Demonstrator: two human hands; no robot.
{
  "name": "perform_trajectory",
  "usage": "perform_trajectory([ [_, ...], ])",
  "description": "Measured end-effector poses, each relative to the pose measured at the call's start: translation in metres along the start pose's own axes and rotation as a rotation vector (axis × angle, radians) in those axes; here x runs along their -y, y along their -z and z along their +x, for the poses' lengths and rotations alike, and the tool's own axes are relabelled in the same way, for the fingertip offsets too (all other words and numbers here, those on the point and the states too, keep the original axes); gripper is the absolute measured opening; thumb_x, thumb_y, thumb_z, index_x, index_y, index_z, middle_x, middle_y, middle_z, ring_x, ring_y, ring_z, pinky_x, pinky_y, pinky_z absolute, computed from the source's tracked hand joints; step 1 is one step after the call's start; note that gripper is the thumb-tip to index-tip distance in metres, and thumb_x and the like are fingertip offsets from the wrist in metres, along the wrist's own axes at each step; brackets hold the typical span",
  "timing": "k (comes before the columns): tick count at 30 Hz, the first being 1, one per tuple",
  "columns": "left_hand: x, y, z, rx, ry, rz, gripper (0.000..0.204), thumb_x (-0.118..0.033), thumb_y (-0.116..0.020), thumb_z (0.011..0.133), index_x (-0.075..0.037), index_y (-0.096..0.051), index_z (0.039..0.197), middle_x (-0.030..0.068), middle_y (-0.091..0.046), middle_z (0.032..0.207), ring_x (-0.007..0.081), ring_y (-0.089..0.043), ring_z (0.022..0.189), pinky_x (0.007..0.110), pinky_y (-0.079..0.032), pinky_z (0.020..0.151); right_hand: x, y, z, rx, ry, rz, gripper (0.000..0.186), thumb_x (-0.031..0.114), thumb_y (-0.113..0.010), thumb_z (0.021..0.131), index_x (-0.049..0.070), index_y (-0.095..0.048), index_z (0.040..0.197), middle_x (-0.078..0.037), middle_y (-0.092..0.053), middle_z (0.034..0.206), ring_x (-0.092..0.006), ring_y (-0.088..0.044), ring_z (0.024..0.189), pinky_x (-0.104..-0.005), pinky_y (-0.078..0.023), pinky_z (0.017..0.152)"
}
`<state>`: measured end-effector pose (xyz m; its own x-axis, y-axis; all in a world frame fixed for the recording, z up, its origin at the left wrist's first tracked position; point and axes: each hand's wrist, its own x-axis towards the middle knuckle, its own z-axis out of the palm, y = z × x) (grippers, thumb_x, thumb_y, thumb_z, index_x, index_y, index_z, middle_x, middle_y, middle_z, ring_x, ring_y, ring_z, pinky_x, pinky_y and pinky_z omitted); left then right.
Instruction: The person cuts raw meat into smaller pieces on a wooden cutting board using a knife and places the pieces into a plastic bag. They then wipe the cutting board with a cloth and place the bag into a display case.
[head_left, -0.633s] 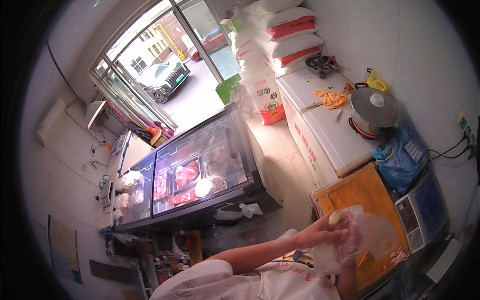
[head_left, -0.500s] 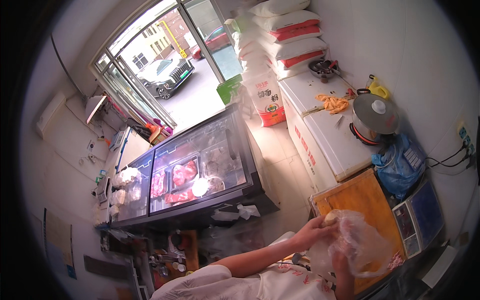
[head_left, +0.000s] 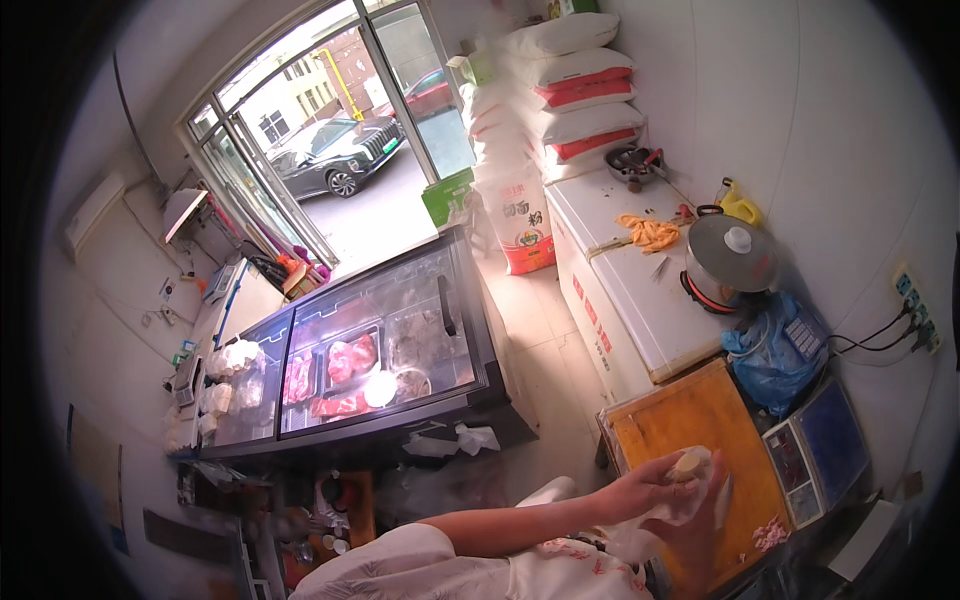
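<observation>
Over the orange-brown wooden board [head_left: 655, 418], my left hand [head_left: 645, 487] is closed on a small, pale, rounded piece [head_left: 688, 463] whose kind I cannot make out. A clear plastic bag [head_left: 632, 540] is bunched around and below it, between both hands. My right hand [head_left: 703, 520] is raised close against the left, its fingers around the bag's other side. Part of the bag is hidden by the hands. Small pink bits that look like chopped meat [head_left: 770, 535] lie on the board near its right edge.
A scale [head_left: 790, 470] sits right of the board, beside a blue plastic bag [head_left: 775, 355]. Behind stands a white chest freezer [head_left: 660, 310] with a lidded pot [head_left: 730, 255] and an orange cloth [head_left: 650, 233]. A glass-topped display case [head_left: 420, 425] holding meat trays is at left.
The plastic bag, spread wide before, is now gathered tightly between my hands. My right hand has moved up against the left. The view has shifted slightly, and the pink bits show more fully.
</observation>
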<state>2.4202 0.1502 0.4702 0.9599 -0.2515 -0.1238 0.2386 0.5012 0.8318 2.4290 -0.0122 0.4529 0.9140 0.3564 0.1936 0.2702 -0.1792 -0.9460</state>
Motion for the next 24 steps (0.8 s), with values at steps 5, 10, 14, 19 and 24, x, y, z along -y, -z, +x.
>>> perform_trajectory([
  [5,0.006,0.010,0.004,-0.063,0.104,-0.206,0.039,-0.026,-0.062,0.108,-0.008,-0.052,0.141,0.0011,-0.064,0.110,0.0094,-0.064,0.099,0.028,-0.054,0.088,-0.027,-0.020,-0.035,0.168,-0.430,0.495,0.066,0.028,-0.077,0.094,0.003,-0.047,0.147,-0.012,-0.061,0.133,-0.0217,-0.060,0.123,-0.0363,-0.050,0.100],
  [10,0.005,0.031,-0.007,-0.092,0.134,-0.029,0.036,-0.029,-0.057,0.110,-0.007,-0.053,0.138,0.0002,-0.063,0.107,0.0095,-0.061,0.094,0.030,-0.053,0.087,-0.040,0.020,-0.034,0.591,-0.597,-0.129,0.066,0.034,-0.081,0.090,0.001,-0.055,0.141,-0.013,-0.070,0.119,-0.0230,-0.068,0.109,-0.0393,-0.053,0.095],
  [14,-0.002,0.050,-0.008,0.393,0.296,0.223,0.033,-0.029,-0.058,0.109,-0.007,-0.054,0.135,0.0051,-0.059,0.114,0.0132,-0.058,0.093,0.033,-0.052,0.085,-0.065,0.051,-0.043,0.726,-0.740,0.604,0.036,0.022,-0.073,0.097,0.000,-0.067,0.126,-0.006,-0.069,0.108,-0.0139,-0.067,0.100,-0.0317,-0.054,0.087],
  [19,0.020,0.041,-0.015,0.576,-0.257,1.378,0.029,-0.020,-0.061,0.103,0.001,-0.058,0.122,0.0190,-0.049,0.122,0.0345,-0.062,0.102,0.042,-0.051,0.093,-0.067,0.049,-0.013,0.511,-0.340,-0.154,0.037,0.017,-0.077,0.086,0.003,-0.069,0.120,-0.017,-0.073,0.113,-0.0270,-0.072,0.103,-0.0380,-0.055,0.087],
  [24,0.030,0.043,-0.013,0.605,-0.037,1.271,0.033,-0.025,-0.063,0.103,0.006,-0.059,0.113,0.0218,-0.055,0.120,0.0363,-0.058,0.114,0.044,-0.046,0.101,-0.057,0.040,0.004,0.407,-0.358,-0.431,0.033,0.013,-0.082,0.076,0.002,-0.069,0.104,-0.020,-0.074,0.095,-0.0334,-0.074,0.094,-0.0409,-0.056,0.079],
])
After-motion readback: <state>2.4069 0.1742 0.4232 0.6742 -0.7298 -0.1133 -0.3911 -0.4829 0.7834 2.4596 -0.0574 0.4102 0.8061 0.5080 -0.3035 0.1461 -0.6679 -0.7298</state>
